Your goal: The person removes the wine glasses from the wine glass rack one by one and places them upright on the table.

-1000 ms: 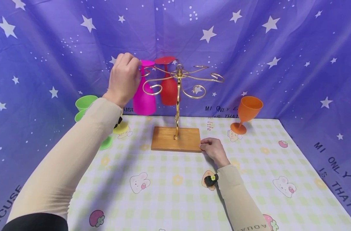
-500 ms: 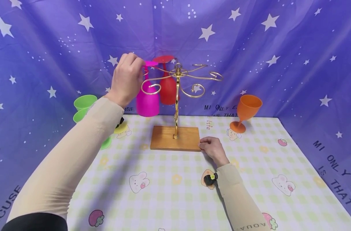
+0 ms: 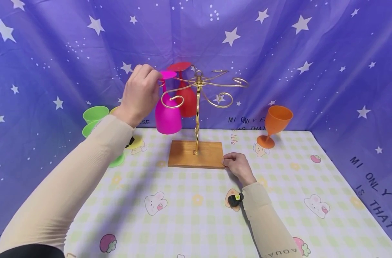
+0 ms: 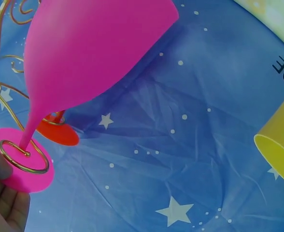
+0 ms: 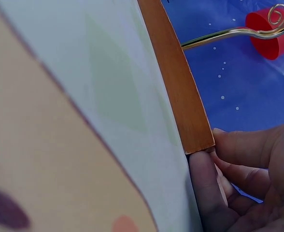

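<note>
- Head view: the left hand [image 3: 140, 91] holds the round foot of a bright pink cup with a stem [image 3: 168, 116]. The pink cup is upside down, at the left side of a shiny gold metal rack [image 3: 197, 122].
- The right hand [image 3: 239, 167] holds the right end of the rack's flat brown wooden base [image 3: 183, 154], which sits on the checked worktop [image 3: 199, 229].
- A red cup with a stem [image 3: 187, 100] hangs upside down behind the pink one. An orange cup with a stem [image 3: 278, 120] stands on the right. Two light green cups [image 3: 96, 113] and a yellow cup [image 3: 136, 144] are on the left, partly behind the sleeve [image 3: 86, 168].
- Left wrist view: the fingers [image 4: 18, 210] pinch the pink foot's edge. A gold curl goes round the stem.
- Right wrist view: the fingers [image 5: 207, 176] are close together, pinching the base's end.
</note>
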Demonstrator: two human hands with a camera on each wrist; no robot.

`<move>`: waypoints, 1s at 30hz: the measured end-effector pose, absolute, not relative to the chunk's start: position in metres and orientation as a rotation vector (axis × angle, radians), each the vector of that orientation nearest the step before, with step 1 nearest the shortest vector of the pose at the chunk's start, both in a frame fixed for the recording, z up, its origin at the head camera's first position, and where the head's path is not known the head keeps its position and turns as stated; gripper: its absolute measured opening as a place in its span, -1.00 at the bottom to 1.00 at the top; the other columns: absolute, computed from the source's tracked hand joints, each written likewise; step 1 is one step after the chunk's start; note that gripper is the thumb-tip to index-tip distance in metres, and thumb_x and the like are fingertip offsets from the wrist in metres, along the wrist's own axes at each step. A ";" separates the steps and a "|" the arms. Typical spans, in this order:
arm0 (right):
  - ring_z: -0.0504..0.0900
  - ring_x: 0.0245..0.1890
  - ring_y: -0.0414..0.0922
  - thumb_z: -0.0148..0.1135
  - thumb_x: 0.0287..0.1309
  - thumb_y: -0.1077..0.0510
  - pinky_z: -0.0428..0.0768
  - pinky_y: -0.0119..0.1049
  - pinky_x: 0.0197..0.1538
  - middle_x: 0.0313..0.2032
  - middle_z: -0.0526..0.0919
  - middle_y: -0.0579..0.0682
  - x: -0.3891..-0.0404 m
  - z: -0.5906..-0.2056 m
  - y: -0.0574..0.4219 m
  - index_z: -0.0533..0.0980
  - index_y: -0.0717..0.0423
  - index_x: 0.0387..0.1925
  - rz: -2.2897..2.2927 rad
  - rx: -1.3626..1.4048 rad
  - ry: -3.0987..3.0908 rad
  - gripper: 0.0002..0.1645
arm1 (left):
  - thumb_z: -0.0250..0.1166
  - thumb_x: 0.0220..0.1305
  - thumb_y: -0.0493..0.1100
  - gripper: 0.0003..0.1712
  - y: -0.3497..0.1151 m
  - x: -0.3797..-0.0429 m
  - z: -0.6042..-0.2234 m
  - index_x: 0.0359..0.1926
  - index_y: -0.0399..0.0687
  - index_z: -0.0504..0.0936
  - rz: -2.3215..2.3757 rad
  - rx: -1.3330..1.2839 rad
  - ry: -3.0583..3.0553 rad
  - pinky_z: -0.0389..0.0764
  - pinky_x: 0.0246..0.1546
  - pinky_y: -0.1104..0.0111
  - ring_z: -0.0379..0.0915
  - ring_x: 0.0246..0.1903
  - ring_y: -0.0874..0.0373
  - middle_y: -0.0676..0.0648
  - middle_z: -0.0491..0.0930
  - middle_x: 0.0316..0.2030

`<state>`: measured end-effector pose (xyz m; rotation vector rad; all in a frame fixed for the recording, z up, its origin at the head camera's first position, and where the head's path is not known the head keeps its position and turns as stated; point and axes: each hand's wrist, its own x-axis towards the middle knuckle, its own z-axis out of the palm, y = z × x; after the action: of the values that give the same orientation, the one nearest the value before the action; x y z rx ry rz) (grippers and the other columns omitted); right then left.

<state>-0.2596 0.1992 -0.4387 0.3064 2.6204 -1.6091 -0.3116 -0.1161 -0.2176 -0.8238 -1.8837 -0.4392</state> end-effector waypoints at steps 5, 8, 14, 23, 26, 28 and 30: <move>0.62 -0.40 -0.12 0.23 0.14 0.25 0.62 -0.32 -0.30 -0.27 0.65 0.15 -0.259 -0.440 0.198 0.57 0.30 -0.12 -1.624 0.297 2.612 -0.73 | 0.01 0.17 -0.51 -0.81 -0.115 -0.306 -0.218 -0.37 -0.38 0.57 -0.453 -0.820 -1.884 0.41 -0.25 0.15 0.35 -0.34 -0.15 -0.24 0.48 -0.42; 0.62 -0.40 -0.12 0.23 0.14 0.24 0.62 -0.32 -0.29 -0.26 0.65 0.14 -0.260 -0.440 0.198 0.57 0.30 -0.12 -1.622 0.297 2.611 -0.73 | 0.03 0.17 -0.51 -0.82 -0.115 -0.303 -0.218 -0.36 -0.38 0.57 -0.426 -0.828 -1.885 0.42 -0.25 0.15 0.36 -0.33 -0.15 -0.24 0.48 -0.41; 0.62 -0.41 -0.13 0.24 0.14 0.24 0.61 -0.32 -0.31 -0.27 0.66 0.13 -0.261 -0.441 0.198 0.58 0.29 -0.12 -1.615 0.310 2.613 -0.73 | 0.00 0.11 -0.53 -0.79 -0.112 -0.293 -0.219 -0.35 -0.38 0.57 -0.431 -0.864 -1.863 0.41 -0.26 0.15 0.35 -0.34 -0.15 -0.24 0.47 -0.41; 0.63 -0.39 -0.12 0.24 0.14 0.25 0.63 -0.31 -0.28 -0.24 0.66 0.15 -0.261 -0.441 0.199 0.58 0.30 -0.11 -1.631 0.312 2.601 -0.72 | 0.02 0.11 -0.53 -0.81 -0.106 -0.280 -0.218 -0.34 -0.36 0.55 -0.390 -0.924 -1.851 0.39 -0.28 0.19 0.33 -0.36 -0.13 -0.22 0.45 -0.41; 0.63 -0.39 -0.13 0.24 0.13 0.26 0.63 -0.31 -0.30 -0.25 0.66 0.16 -0.261 -0.441 0.199 0.58 0.30 -0.12 -1.629 0.304 2.616 -0.73 | 0.04 0.10 -0.53 -0.83 -0.104 -0.277 -0.217 -0.35 -0.35 0.54 -0.350 -0.933 -1.832 0.41 -0.29 0.19 0.34 -0.36 -0.13 -0.21 0.44 -0.42; 0.62 -0.39 -0.13 0.23 0.13 0.27 0.63 -0.32 -0.30 -0.25 0.66 0.16 -0.261 -0.441 0.199 0.59 0.31 -0.13 -1.627 0.297 2.624 -0.74 | 0.05 0.10 -0.53 -0.83 -0.103 -0.275 -0.217 -0.35 -0.34 0.54 -0.339 -0.938 -1.818 0.43 -0.29 0.19 0.35 -0.36 -0.13 -0.21 0.45 -0.41; 0.62 -0.39 -0.13 0.23 0.13 0.27 0.62 -0.32 -0.30 -0.24 0.66 0.16 -0.261 -0.441 0.198 0.59 0.31 -0.13 -1.628 0.296 2.621 -0.74 | 0.07 0.10 -0.52 -0.85 -0.102 -0.273 -0.217 -0.34 -0.34 0.54 -0.337 -0.941 -1.809 0.43 -0.30 0.18 0.35 -0.37 -0.13 -0.21 0.45 -0.41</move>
<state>-0.2608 0.1983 -0.4413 0.2957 2.6206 -1.6279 -0.2734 -0.1022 -0.2170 -0.9409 -1.8093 -0.3365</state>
